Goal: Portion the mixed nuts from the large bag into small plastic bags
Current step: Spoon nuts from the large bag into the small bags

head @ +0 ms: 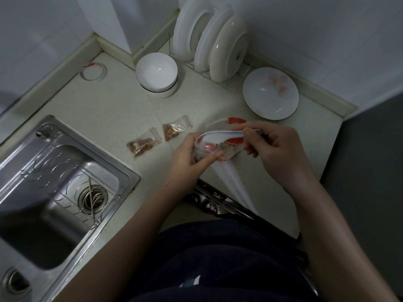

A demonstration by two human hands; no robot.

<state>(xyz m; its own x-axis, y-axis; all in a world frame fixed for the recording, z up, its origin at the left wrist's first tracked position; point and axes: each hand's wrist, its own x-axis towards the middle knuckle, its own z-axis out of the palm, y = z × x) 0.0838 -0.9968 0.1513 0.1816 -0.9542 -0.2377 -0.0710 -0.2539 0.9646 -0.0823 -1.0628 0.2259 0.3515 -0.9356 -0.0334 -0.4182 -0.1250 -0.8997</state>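
Home kitchen: steel sink [54,171] set in countertop [122,110], plates in dish rack [218,79], tiled walls.

Sink [54,136] left; filled bags [141,146] on counter [122,110] right of it. Bowl [156,73], plate rack [220,83] behind.

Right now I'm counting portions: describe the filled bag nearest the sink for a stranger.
Find the stainless steel sink; right of it, on the pale counter, lie two small clear plastic bags of nuts. Yours is the lower-left bag, nearer the sink than its neighbour.
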